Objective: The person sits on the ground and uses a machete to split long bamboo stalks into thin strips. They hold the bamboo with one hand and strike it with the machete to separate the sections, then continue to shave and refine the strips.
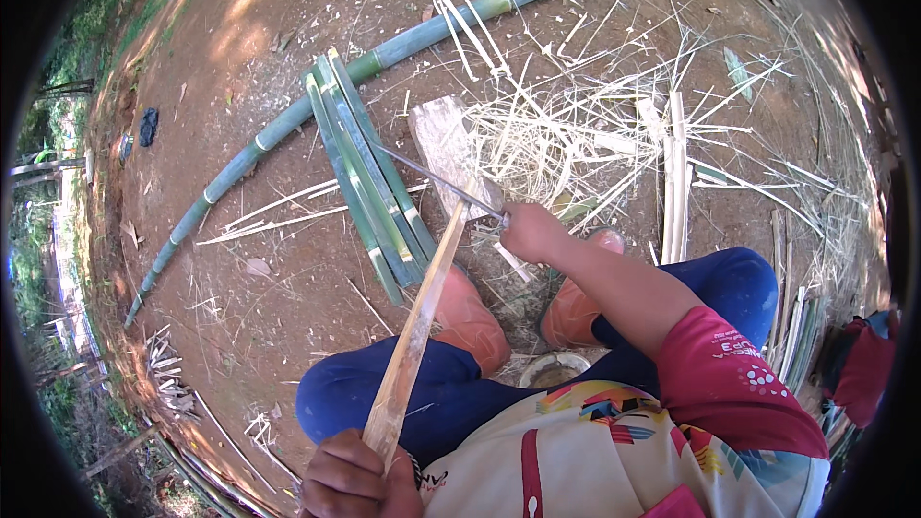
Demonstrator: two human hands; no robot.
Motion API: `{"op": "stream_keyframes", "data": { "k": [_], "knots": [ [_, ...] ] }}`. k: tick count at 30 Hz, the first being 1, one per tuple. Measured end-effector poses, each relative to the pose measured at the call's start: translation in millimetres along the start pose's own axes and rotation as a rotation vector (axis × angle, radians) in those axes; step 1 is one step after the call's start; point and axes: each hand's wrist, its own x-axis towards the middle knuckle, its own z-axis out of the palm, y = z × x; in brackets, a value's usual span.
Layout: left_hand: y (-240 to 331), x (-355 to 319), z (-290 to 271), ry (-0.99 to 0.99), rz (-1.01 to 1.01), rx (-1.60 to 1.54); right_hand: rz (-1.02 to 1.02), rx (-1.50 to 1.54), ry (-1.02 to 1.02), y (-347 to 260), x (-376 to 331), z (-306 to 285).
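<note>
My left hand [350, 480] is closed round the near end of a pale split bamboo strip [414, 350], which slants up and away over my left knee. In my right hand [532, 232] is the handle of a long thin-bladed knife [434, 176]. Its blade points to the upper left and crosses the strip's far tip. Beneath that crossing lies a worn wooden block [443, 139] on the ground. Most of the knife handle is hidden by my fingers.
Several green split bamboo pieces [360, 168] lie left of the block, against a long green bamboo pole [393, 48]. Pale shavings [566, 149] heap to the right, beside upright-lying pale strips [674, 182]. My orange boots [470, 321] stand close below the block.
</note>
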Motion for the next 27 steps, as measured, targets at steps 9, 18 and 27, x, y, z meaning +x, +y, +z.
{"op": "stream_keyframes", "data": {
  "k": [9, 18, 27],
  "knots": [
    [2, 2, -4, 0.001, 0.025, -0.065, -0.08, -0.071, 0.012, -36, -22, -13],
    [-3, 3, -4, 0.002, 0.042, -0.084, 0.02, -0.125, 0.031, -25, 16, -3],
    [-1, 5, -7, 0.026, -0.02, -0.045, 0.024, -0.064, -0.022, -3, 28, -2]
  ]
}}
